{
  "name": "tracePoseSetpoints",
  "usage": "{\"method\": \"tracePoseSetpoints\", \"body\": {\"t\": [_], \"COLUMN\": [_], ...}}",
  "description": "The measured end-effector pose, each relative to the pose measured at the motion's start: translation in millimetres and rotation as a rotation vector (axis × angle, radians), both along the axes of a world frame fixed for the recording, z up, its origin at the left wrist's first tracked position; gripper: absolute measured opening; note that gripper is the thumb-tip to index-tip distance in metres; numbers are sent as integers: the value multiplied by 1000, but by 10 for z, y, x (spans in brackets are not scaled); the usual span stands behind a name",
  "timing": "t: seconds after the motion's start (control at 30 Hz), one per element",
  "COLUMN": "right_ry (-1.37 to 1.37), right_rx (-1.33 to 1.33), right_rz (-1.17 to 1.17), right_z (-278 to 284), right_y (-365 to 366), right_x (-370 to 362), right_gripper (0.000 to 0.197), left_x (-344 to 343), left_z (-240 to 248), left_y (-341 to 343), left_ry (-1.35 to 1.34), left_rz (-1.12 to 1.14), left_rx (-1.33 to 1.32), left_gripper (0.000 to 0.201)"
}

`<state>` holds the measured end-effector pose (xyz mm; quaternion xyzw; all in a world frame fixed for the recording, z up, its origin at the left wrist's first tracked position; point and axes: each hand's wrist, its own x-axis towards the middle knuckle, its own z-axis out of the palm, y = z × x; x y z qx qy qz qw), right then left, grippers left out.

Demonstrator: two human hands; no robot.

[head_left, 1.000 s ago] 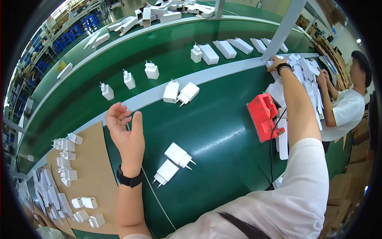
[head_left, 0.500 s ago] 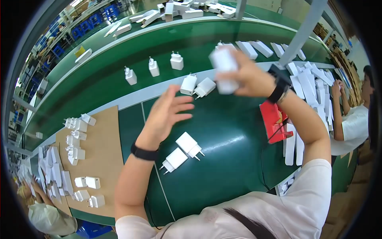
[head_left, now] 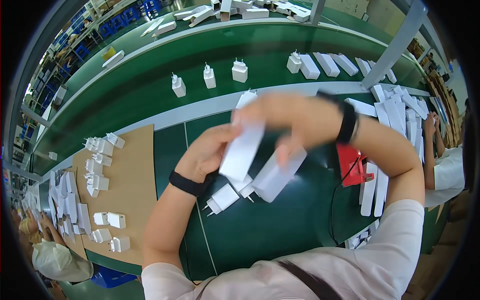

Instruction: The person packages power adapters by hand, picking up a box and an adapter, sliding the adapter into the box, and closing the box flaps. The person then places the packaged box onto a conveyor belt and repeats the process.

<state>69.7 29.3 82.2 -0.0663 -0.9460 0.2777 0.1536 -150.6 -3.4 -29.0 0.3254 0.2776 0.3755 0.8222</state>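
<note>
My left hand (head_left: 207, 150) pinches the upper side of a narrow white box (head_left: 242, 156), which is held tilted above the green tabletop. My right hand (head_left: 287, 117), smeared by motion, reaches over to the top of this box with its fingertips. A second white box (head_left: 280, 176) hangs below my right palm, with a curled finger against it. Under the boxes lie two white plug chargers, one (head_left: 223, 199) in plain sight and the other (head_left: 243, 188) partly covered. Another charger (head_left: 246, 99) shows just behind my right fingers.
Several white chargers (head_left: 240, 71) and boxes (head_left: 327, 65) stand along the green belt (head_left: 150, 85) ahead. More chargers sit on a brown board (head_left: 135, 200) at left. A red fixture (head_left: 352, 165) with a cable and piled boxes (head_left: 395, 115) lie right. Co-workers sit at both sides.
My right hand has come down and left from the belt's edge with white boxes. My left hand, open and bare before, now grips one box. The view has shifted slightly.
</note>
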Motion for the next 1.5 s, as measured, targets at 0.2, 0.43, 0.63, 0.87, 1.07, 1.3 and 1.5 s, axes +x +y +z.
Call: {"method": "tracePoseSetpoints", "body": {"t": [0.2, 0.43, 0.63, 0.87, 1.07, 1.3, 1.5], "right_ry": [-774, -987, 114, 786, 623, 525, 356], "right_rx": [1138, 1224, 244, -656, -649, -682, -519], "right_rz": [-605, -524, -775, -279, -477, -519, -653], "right_z": [-539, -1182, -135, 228, 9, -118, -32], "right_y": [1577, 2039, 1050, 356, 207, 164, 71], "right_x": [789, 909, 86, -390, -577, -653, -631], "right_gripper": [36, 12, 40, 42, 36, 20, 9], "left_x": [-219, -285, -270, 18, 66, 62, 60], "left_z": [174, 128, 244, 114, 81, 66, 107], "left_y": [39, -57, 10, -35, -71, -66, -41], "left_ry": [-279, -303, 422, 1328, 1462, 1514, 1541], "left_rz": [182, 416, 463, 911, 1108, 1168, 1289], "left_rx": [-196, -61, 232, 987, 1180, 1169, 1116], "left_gripper": [43, 57, 55, 66, 73, 71, 73]}}
